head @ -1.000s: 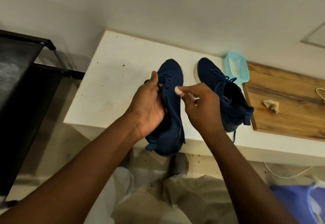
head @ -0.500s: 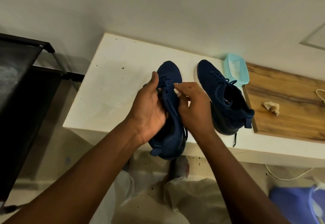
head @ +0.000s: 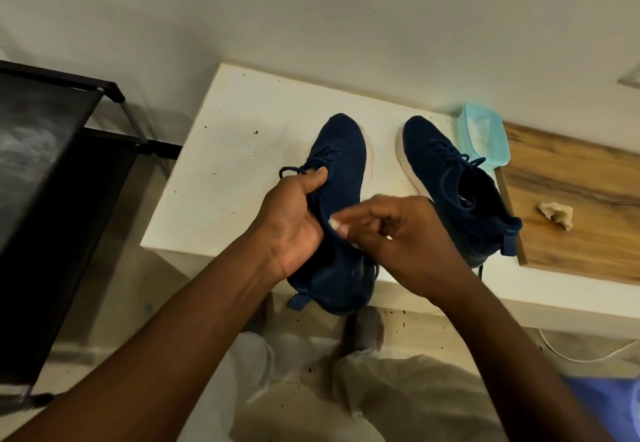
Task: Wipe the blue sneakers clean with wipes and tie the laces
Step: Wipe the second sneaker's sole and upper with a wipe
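Gripping fuzzy navy sneaker [head: 343,164], left hand [head: 291,223]; right hand [head: 412,237] pinching white wipe [head: 334,223].

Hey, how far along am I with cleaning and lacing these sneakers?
Done: one crumpled used wipe on the wooden board suggests some wiping has happened. In hand: left hand grips the near sneaker, right hand pinches a small wipe by its collar. Left: its lace hangs loose, and the other sneaker waits on the white table.

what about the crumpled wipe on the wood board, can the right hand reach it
Probably yes: the crumpled wipe lies uncovered on the board, but the right hand must pass over the second sneaker.
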The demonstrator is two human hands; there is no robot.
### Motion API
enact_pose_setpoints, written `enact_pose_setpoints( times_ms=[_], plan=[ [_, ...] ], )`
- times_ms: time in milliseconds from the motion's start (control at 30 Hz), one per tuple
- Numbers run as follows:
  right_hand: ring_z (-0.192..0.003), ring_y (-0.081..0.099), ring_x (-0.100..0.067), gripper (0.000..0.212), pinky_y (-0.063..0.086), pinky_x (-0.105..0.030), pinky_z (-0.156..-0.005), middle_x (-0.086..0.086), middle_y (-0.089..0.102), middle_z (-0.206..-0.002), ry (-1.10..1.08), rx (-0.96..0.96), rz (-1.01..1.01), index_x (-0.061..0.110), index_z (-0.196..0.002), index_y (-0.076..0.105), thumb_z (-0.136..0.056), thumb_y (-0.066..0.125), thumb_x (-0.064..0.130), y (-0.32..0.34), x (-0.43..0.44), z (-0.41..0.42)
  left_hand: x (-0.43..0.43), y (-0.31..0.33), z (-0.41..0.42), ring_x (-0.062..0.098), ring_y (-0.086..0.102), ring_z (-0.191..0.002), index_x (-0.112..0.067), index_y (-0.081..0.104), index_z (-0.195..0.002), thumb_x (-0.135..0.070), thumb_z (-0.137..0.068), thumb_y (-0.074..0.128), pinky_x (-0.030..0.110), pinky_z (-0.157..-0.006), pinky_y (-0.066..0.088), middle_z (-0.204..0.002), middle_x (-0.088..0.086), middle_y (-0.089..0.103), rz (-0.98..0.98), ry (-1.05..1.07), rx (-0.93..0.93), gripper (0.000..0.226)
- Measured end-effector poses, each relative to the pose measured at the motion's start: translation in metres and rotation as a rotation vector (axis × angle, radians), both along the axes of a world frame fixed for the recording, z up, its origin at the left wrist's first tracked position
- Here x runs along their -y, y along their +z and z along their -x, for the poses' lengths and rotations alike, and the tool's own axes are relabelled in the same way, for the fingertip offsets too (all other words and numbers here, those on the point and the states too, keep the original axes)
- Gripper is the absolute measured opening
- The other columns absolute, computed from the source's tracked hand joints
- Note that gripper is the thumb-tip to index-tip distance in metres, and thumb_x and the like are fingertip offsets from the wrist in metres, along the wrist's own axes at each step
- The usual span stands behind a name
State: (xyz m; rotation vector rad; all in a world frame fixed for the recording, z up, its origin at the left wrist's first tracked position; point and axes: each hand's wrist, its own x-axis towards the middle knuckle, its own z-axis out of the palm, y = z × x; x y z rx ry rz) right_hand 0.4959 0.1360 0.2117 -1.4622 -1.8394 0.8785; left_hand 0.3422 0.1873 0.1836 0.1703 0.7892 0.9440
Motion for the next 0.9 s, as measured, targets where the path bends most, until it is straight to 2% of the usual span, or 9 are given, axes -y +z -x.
enact_pose_setpoints(
  times_ms=[67,200,267,400,500,667,700,800,900],
  plan=[
    [-0.067,0.068,-0.013,0.011,0.054,-0.02,-0.064,0.008,0.074,-0.078,0.011,-0.028,0.016,0.017,-0.096,0.08,-0.086,0.077,0.016,-0.002,0.005,-0.005,-0.001,-0.002,0.001,0.032,0.065,-0.12,-0.003,0.061,-0.133,-0.017,-0.104,0.051,0.045,-0.102,0.053,-0.127,0.017,0.069,0.005,0.007,-0.019,0.034],
    [-0.083,0.066,-0.002,0.011,0.052,-0.015,-0.07,0.013,0.07,-0.094,-0.337,0.083,-0.137,0.023,-0.102,0.076,-0.093,0.07,0.019,-0.025,-0.015,-0.003,0.004,0.003,-0.01,0.03,0.068,-0.115,-0.005,0.064,-0.126,-0.023,-0.105,0.051,0.042,-0.098,0.055,-0.12,0.016,0.073,-0.027,-0.038,-0.029,0.031],
    [-0.087,0.065,-0.002,0.014,0.051,-0.015,-0.071,0.012,0.068,-0.097,-0.341,0.038,-0.169,0.021,-0.106,0.075,-0.095,0.067,0.018,-0.025,-0.019,0.005,0.007,0.003,-0.011,0.027,0.071,-0.109,-0.003,0.065,-0.12,-0.022,-0.104,0.053,0.04,-0.096,0.056,-0.114,0.015,0.074,-0.083,-0.064,-0.046,0.028],
    [-0.067,0.061,-0.011,0.01,0.048,-0.019,-0.063,0.009,0.069,-0.083,-0.103,0.038,-0.141,0.022,-0.098,0.079,-0.09,0.074,0.02,-0.007,0.002,0.014,0.001,-0.002,-0.007,0.031,0.067,-0.112,-0.001,0.062,-0.132,-0.018,-0.102,0.056,0.042,-0.099,0.055,-0.127,0.02,0.068,-0.149,-0.068,-0.117,0.035],
    [-0.063,0.058,-0.008,0.007,0.043,-0.011,-0.061,0.012,0.07,-0.083,-0.242,0.055,-0.231,0.022,-0.094,0.079,-0.089,0.075,0.02,-0.011,0.002,0.01,-0.008,0.002,-0.007,0.029,0.069,-0.109,-0.004,0.064,-0.129,-0.023,-0.103,0.055,0.04,-0.096,0.056,-0.124,0.016,0.071,-0.147,-0.018,-0.124,0.033],
    [-0.091,0.063,-0.002,0.019,0.052,-0.013,-0.072,0.01,0.069,-0.105,-0.437,-0.028,-0.112,0.024,-0.114,0.072,-0.098,0.062,0.026,-0.045,-0.03,0.006,-0.021,0.011,-0.007,0.03,0.066,-0.119,-0.006,0.062,-0.131,-0.034,-0.096,0.066,0.042,-0.104,0.053,-0.127,0.016,0.069,-0.265,-0.03,-0.198,0.045],
    [-0.094,0.063,-0.001,0.022,0.053,-0.015,-0.074,0.01,0.068,-0.109,-0.448,-0.049,-0.103,0.024,-0.118,0.07,-0.1,0.06,0.026,-0.049,-0.029,0.007,-0.019,0.012,-0.004,0.029,0.067,-0.117,-0.008,0.063,-0.129,-0.035,-0.093,0.071,0.043,-0.103,0.053,-0.125,0.013,0.071,-0.329,-0.093,-0.284,0.045],
    [-0.097,0.064,-0.002,0.025,0.054,-0.015,-0.078,0.01,0.068,-0.114,-0.463,-0.05,-0.122,0.023,-0.123,0.068,-0.1,0.059,0.021,-0.052,-0.019,0.004,-0.004,0.013,0.004,0.011,0.073,-0.101,-0.026,0.068,-0.117,-0.041,-0.085,0.078,0.036,-0.093,0.059,-0.107,-0.007,0.076,-0.538,-0.387,-0.741,0.036],
    [-0.091,0.068,-0.007,0.023,0.058,-0.028,-0.082,0.009,0.073,-0.107,-0.487,-0.092,-0.071,0.022,-0.116,0.073,-0.096,0.064,0.015,-0.047,-0.021,-0.005,0.013,0.013,0.007,0.006,0.072,-0.097,-0.029,0.07,-0.114,-0.035,-0.094,0.07,0.037,-0.093,0.059,-0.099,-0.012,0.077,-0.65,-0.543,-0.93,0.021]
  ],
)
